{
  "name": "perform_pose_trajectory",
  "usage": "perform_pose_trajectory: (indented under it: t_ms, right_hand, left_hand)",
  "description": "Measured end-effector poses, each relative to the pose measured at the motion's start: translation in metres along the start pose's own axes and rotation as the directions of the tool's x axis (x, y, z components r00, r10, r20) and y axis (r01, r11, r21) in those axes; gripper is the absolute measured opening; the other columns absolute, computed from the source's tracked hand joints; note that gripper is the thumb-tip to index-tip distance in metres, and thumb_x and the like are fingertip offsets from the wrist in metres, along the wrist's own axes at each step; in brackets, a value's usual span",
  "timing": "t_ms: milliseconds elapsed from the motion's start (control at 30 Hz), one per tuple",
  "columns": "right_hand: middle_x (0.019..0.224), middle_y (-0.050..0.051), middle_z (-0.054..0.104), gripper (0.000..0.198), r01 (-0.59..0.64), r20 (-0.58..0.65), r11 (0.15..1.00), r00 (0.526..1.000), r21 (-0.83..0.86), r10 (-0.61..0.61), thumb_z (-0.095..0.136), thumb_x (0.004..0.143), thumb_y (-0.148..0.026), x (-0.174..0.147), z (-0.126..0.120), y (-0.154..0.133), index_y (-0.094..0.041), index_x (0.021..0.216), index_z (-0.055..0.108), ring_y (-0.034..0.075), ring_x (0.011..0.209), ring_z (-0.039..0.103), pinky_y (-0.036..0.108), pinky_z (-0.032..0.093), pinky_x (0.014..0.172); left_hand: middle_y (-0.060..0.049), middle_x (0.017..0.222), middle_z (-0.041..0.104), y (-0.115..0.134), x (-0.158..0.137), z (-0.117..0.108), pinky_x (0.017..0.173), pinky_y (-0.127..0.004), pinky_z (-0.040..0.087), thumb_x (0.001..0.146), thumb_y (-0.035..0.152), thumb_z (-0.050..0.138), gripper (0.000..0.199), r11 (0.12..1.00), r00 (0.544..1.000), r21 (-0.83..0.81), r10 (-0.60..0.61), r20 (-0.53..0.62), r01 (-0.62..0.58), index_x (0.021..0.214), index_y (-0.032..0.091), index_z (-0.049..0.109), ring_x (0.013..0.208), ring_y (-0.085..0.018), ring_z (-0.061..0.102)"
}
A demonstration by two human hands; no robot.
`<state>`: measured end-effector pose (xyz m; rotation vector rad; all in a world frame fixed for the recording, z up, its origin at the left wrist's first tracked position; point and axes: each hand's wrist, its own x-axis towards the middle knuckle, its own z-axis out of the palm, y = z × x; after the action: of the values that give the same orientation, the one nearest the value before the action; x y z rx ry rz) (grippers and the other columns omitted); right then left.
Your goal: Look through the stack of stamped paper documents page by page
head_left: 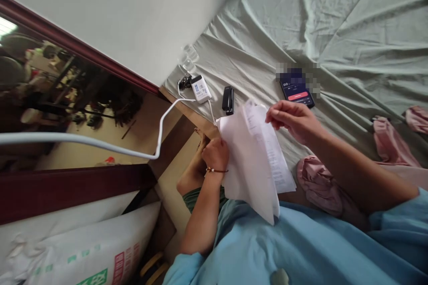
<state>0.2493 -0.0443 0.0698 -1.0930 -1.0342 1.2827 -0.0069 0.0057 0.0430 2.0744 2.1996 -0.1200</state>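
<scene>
A stack of printed paper sheets [245, 160] rests over my lap, with the front sheets lifted and partly blurred. My left hand [215, 156], closed, grips the left edge of the stack and has a beaded cord bracelet at the wrist. At the upper right edge of the sheets is my right hand [292, 118], its fingers curled together in a pinch. Whether a page lies between those fingertips cannot be made out. A black stapler [228, 99] lies just beyond the top of the papers. Behind my right hand, a phone [297, 88] with a lit screen lies on the sheet-covered bed.
The bed [334, 22] has a wrinkled pale sheet. A white power adapter [201, 89] sits near its edge, and a white cable [100, 144] crosses the left side. Clear plastic cups [189, 58] stand by the wall. Pink cloth [321, 182] and a white sack [90, 240] flank me.
</scene>
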Motion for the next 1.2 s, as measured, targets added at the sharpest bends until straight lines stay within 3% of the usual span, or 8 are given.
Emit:
perform_pose_trajectory:
  t_ms: [100, 267, 400, 533, 633, 733, 1000, 1200]
  right_hand:
    - [0.089, 0.005, 0.072, 0.026, 0.064, -0.156, 0.998, 0.985, -0.028, -0.068, 0.069, 0.091, -0.046, 0.003, -0.003, 0.005, -0.020, 0.093, 0.066, 0.012, 0.069, 0.056, 0.028, 0.050, 0.064]
    - [0.091, 0.006, 0.069, 0.016, 0.242, -0.101, 0.891, 0.948, -0.384, -0.301, 0.063, 0.095, -0.035, 0.004, 0.001, 0.018, -0.021, 0.094, 0.070, 0.016, 0.076, 0.060, 0.031, 0.053, 0.067]
    - [0.110, 0.012, 0.068, 0.018, 0.265, -0.062, 0.690, 0.910, -0.674, -0.410, 0.058, 0.096, -0.029, 0.003, 0.002, 0.029, -0.023, 0.107, 0.070, 0.025, 0.095, 0.064, 0.044, 0.059, 0.082]
    - [0.136, 0.018, 0.061, 0.039, 0.199, -0.064, 0.652, 0.932, -0.732, -0.357, 0.061, 0.094, -0.034, 0.005, 0.001, 0.040, -0.022, 0.131, 0.062, 0.035, 0.123, 0.058, 0.057, 0.057, 0.097]
    - [0.140, 0.018, 0.061, 0.053, 0.124, -0.073, 0.737, 0.970, -0.665, -0.230, 0.066, 0.090, -0.037, 0.006, 0.001, 0.047, -0.021, 0.140, 0.055, 0.037, 0.126, 0.060, 0.059, 0.055, 0.101]
    - [0.123, 0.014, 0.071, 0.060, 0.027, -0.051, 0.891, 0.997, -0.454, -0.056, 0.073, 0.087, -0.041, 0.005, 0.003, 0.049, -0.024, 0.142, 0.054, 0.033, 0.111, 0.068, 0.054, 0.058, 0.096]
    - [0.090, 0.007, 0.078, 0.044, -0.342, 0.176, 0.928, 0.933, 0.151, 0.315, 0.086, 0.076, -0.054, 0.002, 0.006, 0.036, -0.018, 0.099, 0.075, 0.022, 0.083, 0.073, 0.032, 0.059, 0.076]
    - [0.091, 0.005, 0.080, 0.041, -0.367, 0.089, 0.882, 0.930, 0.296, 0.357, 0.089, 0.073, -0.048, 0.004, 0.007, 0.040, -0.021, 0.103, 0.078, 0.020, 0.079, 0.073, 0.029, 0.059, 0.073]
  left_hand:
    - [-0.014, 0.100, 0.077, -0.011, 0.001, 0.006, 0.070, -0.032, 0.036, 0.098, 0.023, 0.049, 0.030, 0.996, 0.996, -0.056, 0.064, -0.062, -0.068, 0.087, 0.017, 0.076, 0.086, -0.024, 0.067]
    - [-0.006, 0.072, 0.069, -0.035, 0.005, 0.020, 0.069, -0.029, 0.036, 0.093, 0.027, 0.058, 0.025, 0.875, 0.972, -0.438, 0.131, -0.193, -0.205, 0.072, 0.019, 0.069, 0.071, -0.018, 0.058]
    - [0.000, 0.066, 0.061, -0.051, 0.009, 0.033, 0.065, -0.026, 0.038, 0.090, 0.037, 0.064, 0.026, 0.634, 0.975, -0.742, 0.105, -0.194, -0.216, 0.072, 0.020, 0.067, 0.065, -0.015, 0.053]
    - [0.002, 0.068, 0.062, -0.056, 0.009, 0.039, 0.068, -0.024, 0.046, 0.076, 0.046, 0.082, 0.030, 0.214, 0.999, -0.976, 0.010, -0.040, -0.042, 0.072, 0.019, 0.068, 0.066, -0.013, 0.054]
    - [0.002, 0.073, 0.069, -0.054, 0.005, 0.034, 0.073, -0.025, 0.052, 0.058, 0.046, 0.094, 0.041, -0.083, 0.995, -0.993, -0.033, 0.093, 0.090, 0.073, 0.018, 0.069, 0.070, -0.012, 0.061]
    - [0.001, 0.080, 0.074, -0.053, 0.002, 0.029, 0.080, -0.027, 0.055, 0.052, 0.040, 0.099, 0.043, -0.214, 0.987, -0.967, -0.050, 0.152, 0.138, 0.075, 0.018, 0.071, 0.077, -0.013, 0.067]
    - [0.000, 0.089, 0.080, -0.060, 0.002, 0.036, 0.087, -0.029, 0.055, 0.061, 0.025, 0.097, 0.031, -0.354, 0.956, -0.902, -0.065, 0.286, 0.246, 0.083, 0.020, 0.076, 0.085, -0.015, 0.073]
    - [-0.003, 0.099, 0.081, -0.043, -0.003, 0.030, 0.098, -0.033, 0.055, 0.070, 0.024, 0.090, 0.024, -0.372, 0.956, -0.887, 0.000, 0.294, 0.273, 0.089, 0.019, 0.076, 0.097, -0.020, 0.075]
